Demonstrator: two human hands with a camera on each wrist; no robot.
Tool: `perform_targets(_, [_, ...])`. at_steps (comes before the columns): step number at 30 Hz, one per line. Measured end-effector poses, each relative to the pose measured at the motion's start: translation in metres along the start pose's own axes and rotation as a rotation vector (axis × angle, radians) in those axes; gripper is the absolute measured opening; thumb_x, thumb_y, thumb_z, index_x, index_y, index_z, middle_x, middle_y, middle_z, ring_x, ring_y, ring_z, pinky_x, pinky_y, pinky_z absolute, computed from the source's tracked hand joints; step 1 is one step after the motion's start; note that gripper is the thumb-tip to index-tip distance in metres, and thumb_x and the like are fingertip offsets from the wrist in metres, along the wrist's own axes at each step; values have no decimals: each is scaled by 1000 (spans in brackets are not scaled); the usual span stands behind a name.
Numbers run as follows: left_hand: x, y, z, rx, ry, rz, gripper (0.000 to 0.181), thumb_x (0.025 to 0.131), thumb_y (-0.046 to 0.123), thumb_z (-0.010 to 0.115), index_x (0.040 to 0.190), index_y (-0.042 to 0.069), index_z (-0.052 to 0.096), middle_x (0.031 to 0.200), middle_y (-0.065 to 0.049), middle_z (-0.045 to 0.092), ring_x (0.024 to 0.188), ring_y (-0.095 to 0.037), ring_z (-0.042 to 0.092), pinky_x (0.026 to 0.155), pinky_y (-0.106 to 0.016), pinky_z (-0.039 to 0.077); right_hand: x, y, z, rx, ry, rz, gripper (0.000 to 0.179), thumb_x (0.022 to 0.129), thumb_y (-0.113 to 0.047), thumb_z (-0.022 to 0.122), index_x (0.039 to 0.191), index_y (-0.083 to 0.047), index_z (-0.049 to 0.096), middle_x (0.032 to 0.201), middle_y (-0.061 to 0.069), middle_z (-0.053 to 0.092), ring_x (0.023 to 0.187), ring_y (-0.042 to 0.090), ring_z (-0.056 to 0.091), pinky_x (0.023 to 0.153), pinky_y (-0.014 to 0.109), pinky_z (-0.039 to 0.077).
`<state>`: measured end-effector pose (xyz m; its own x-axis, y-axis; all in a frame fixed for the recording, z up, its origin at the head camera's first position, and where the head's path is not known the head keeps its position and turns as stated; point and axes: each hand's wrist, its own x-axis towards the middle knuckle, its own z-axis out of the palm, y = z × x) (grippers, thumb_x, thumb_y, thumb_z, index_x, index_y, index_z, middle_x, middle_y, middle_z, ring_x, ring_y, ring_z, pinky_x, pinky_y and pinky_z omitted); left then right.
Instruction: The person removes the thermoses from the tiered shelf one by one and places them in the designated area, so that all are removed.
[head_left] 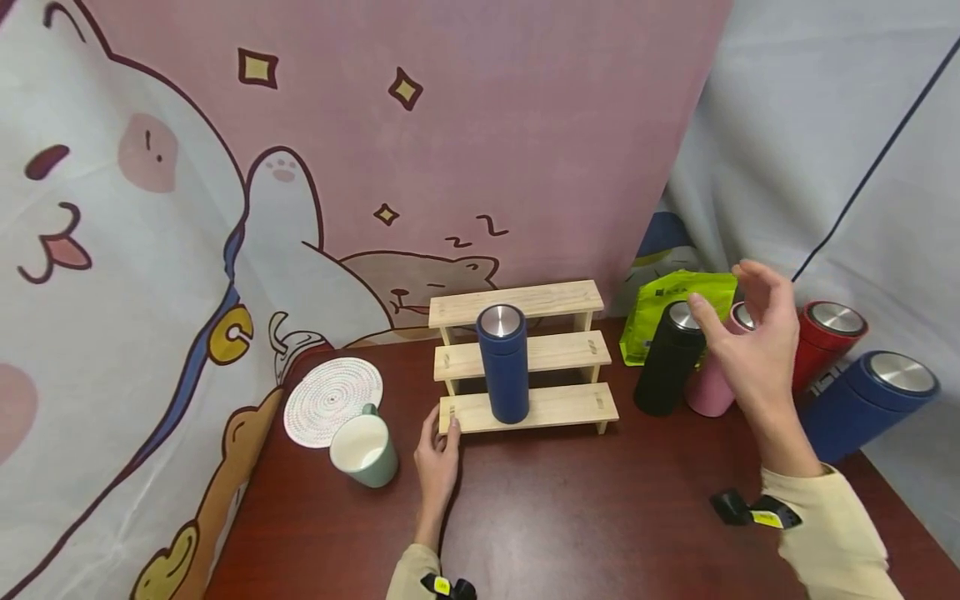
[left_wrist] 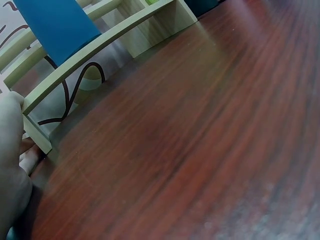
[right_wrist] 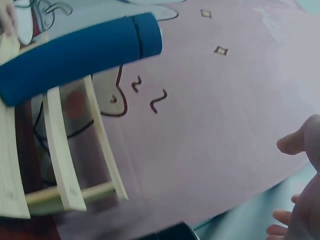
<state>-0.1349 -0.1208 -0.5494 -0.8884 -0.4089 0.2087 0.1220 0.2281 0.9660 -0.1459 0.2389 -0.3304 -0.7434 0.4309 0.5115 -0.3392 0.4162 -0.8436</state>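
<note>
A three-step wooden rack (head_left: 558,404) stands on the table, and a blue thermos bottle (head_left: 504,367) is upright on its lowest step. My left hand (head_left: 437,458) grips the left end of that step, thumb on top and fingers around its side; the left wrist view shows the thumb (left_wrist: 12,115) at the board's corner. Raised in the air to the right, my right hand (head_left: 753,342) holds nothing, its thumb and fingers spread apart. Behind it in the head view are a black bottle (head_left: 667,362) and a partly hidden pink bottle (head_left: 708,387).
A red bottle (head_left: 821,342) and a large blue bottle (head_left: 862,408) stand at the right edge. Behind the black bottle is a lime-green bag (head_left: 641,325). On the left, a pale green mug (head_left: 375,462) sits by a round woven mat (head_left: 322,396). Cartoon-printed cloth hangs behind.
</note>
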Motion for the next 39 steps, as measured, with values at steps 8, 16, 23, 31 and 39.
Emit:
perform_targets(8, [0, -1, 1, -3, 6, 11, 43, 98, 11, 68, 138, 1, 59, 128, -20, 69, 112, -29, 67, 84, -28, 57, -19, -15, 17, 46, -136, 63, 66, 87, -8, 78, 146, -13, 47, 140, 4, 54, 134, 17, 51, 119, 31, 36])
perform_targets(16, [9, -41, 8, -8, 32, -3, 43, 98, 20, 70, 140, 14, 61, 128, -14, 70, 109, -23, 68, 81, -19, 55, -33, -28, 39, 48, -255, 1, 71, 85, -7, 80, 147, -4, 45, 142, 12, 55, 135, 22, 51, 113, 22, 40])
perform_targets(23, [9, -41, 7, -19, 14, -6, 44, 98, 26, 70, 139, 17, 61, 128, -12, 70, 109, -20, 67, 82, -19, 54, -44, -33, 58, 38, -421, -30, 76, 88, -15, 80, 151, -8, 39, 149, 15, 50, 141, 31, 46, 118, 44, 36])
perform_targets(31, [7, -40, 5, -3, 9, -29, 44, 98, 30, 70, 139, 20, 61, 132, -10, 68, 115, -21, 66, 85, -20, 54, -54, -24, 87, 144, -575, 30, 75, 90, -11, 78, 152, -4, 36, 151, 18, 47, 142, 36, 45, 118, 53, 34])
perform_targets(39, [8, -42, 5, 7, 12, -6, 44, 98, 31, 70, 140, 19, 61, 134, -9, 67, 114, -21, 66, 87, -26, 56, -62, -24, 112, 174, -649, 60, 79, 89, -15, 79, 154, -5, 34, 154, 19, 43, 141, 37, 46, 116, 55, 36])
